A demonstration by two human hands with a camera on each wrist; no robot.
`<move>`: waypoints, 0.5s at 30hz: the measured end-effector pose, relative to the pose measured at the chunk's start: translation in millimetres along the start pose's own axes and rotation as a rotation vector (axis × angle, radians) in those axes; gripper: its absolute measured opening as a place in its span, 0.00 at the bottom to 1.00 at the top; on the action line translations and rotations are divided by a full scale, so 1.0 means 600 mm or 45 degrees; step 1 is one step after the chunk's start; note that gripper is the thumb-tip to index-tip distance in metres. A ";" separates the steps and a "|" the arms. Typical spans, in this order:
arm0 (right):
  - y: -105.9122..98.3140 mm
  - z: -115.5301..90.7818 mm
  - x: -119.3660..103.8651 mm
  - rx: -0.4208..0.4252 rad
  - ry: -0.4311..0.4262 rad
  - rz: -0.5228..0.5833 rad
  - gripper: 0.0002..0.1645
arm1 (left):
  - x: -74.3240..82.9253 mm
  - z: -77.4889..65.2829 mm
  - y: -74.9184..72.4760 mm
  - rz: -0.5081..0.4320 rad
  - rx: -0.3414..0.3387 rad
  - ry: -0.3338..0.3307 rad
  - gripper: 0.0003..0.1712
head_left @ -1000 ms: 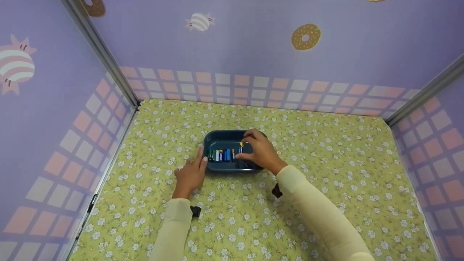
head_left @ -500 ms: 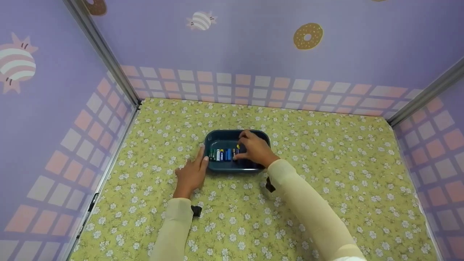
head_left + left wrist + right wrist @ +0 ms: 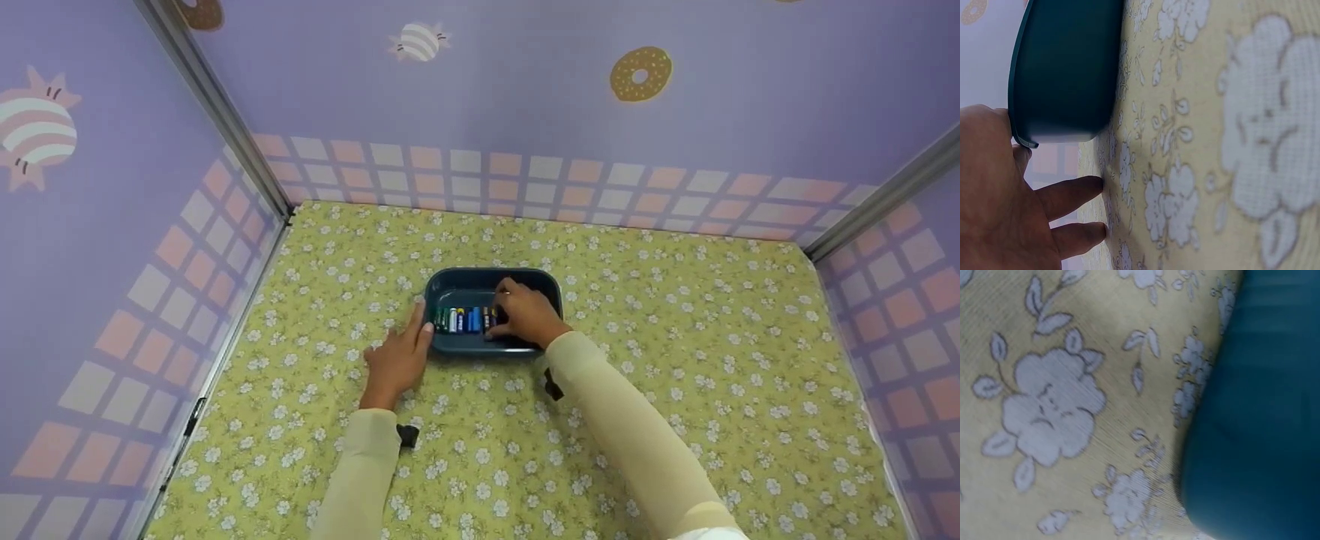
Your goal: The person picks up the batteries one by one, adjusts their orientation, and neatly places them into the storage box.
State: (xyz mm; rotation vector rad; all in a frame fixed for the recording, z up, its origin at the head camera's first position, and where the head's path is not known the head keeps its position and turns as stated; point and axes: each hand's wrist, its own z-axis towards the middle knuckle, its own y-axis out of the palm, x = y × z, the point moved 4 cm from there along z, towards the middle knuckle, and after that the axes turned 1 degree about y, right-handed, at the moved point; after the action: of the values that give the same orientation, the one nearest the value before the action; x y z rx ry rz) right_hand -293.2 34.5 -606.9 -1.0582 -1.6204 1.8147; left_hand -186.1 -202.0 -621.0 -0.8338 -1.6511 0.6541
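Observation:
A dark teal plastic tray (image 3: pixel 465 346) lies on the flowered cloth, with a row of batteries (image 3: pixel 460 321) standing side by side along its left and middle part. Green, white and blue ones show in the row. Inside the tray, my right hand (image 3: pixel 527 313) pinches a battery with a yellow end (image 3: pixel 494 310) between thumb and fingers, at the row's right end; the hand covers most of it. My left hand (image 3: pixel 397 358) rests against the tray's left rim with fairly straight fingers. In the left wrist view its thumb side meets the rim and two fingertips (image 3: pixel 1092 184) reach the cloth.
Flower-print cloth (image 3: pixel 712 360) spreads around the tray. Purple panels (image 3: pixel 517 90) with checks and sweets close off the back and both sides, joined by metal posts (image 3: pixel 217 112). The right wrist view shows the tray's outer wall (image 3: pixel 1258 427) close by.
My right hand has lowered and shifted left, bringing the yellow-ended battery down to the right end of the row. The left hand stays at the tray's rim.

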 end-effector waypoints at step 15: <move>0.006 0.000 -0.010 -0.006 0.014 0.087 0.40 | 0.002 0.002 0.002 0.023 0.000 -0.007 0.40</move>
State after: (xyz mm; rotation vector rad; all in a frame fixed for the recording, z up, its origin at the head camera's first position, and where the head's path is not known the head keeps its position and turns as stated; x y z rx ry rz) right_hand -289.2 28.9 -609.3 -1.1369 -1.6013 1.8458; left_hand -187.4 -200.2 -621.3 -0.8484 -1.6507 0.6692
